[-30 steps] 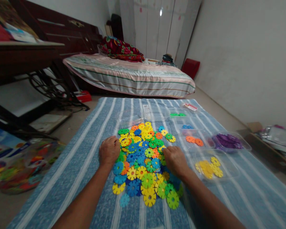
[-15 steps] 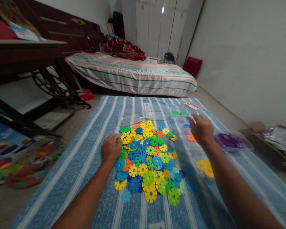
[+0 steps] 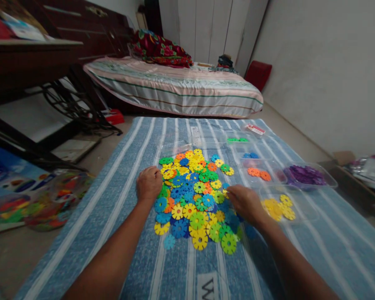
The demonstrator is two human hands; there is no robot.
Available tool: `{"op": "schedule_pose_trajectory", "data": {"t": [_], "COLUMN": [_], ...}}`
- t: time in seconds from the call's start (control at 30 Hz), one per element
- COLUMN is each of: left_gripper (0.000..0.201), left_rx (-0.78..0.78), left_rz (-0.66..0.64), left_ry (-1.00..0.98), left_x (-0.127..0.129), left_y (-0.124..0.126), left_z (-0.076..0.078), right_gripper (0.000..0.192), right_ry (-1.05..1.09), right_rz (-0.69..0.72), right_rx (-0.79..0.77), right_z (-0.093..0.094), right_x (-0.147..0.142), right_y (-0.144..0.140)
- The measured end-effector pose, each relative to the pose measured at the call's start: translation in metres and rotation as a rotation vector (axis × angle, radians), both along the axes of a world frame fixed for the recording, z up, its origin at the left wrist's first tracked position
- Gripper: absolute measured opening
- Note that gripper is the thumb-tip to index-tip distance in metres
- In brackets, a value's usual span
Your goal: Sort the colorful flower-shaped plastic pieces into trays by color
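A striped bed [image 3: 175,89] stands beside a dark wooden table [image 3: 28,54].

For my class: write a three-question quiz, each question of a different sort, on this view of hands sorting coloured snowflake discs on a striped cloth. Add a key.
1. True or false: the left hand rests on the left edge of the mixed disc pile.
2. Which clear tray lies nearest the right hand? A) purple discs tray B) yellow discs tray C) green discs tray
3. Fill in: the tray between the blue discs and the yellow discs holds ______ discs.

Key: 1 true; 2 B; 3 orange.
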State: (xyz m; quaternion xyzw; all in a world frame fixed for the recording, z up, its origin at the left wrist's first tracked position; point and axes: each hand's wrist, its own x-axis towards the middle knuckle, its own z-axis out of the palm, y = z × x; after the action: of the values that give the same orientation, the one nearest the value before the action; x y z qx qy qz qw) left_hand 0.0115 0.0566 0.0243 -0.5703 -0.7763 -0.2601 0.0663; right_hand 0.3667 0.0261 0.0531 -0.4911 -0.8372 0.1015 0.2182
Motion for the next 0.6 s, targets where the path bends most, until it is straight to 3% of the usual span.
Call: {"op": "schedule_pose_trajectory", "data": {"t": [0.23, 0.6], "left_gripper": [0.025, 0.024], "left_rx": [0.022, -0.037], "left_rz": [-0.004, 0.006], "left_ry": [-0.018, 0.016], "left_x": [0.001, 0.004], "left_y": [0.001, 0.0], "left_z": [-0.002, 0.004], "right_gripper": [0.024, 0.027], "right_ry": [0.088, 0.155], "right_rz": [0.009, 0.007], "right_rx": [-0.085, -0.026], "right_z": [-0.002, -0.009], "right_x": [0.016, 0.021], "right_y": [-0.019, -0.038]}}
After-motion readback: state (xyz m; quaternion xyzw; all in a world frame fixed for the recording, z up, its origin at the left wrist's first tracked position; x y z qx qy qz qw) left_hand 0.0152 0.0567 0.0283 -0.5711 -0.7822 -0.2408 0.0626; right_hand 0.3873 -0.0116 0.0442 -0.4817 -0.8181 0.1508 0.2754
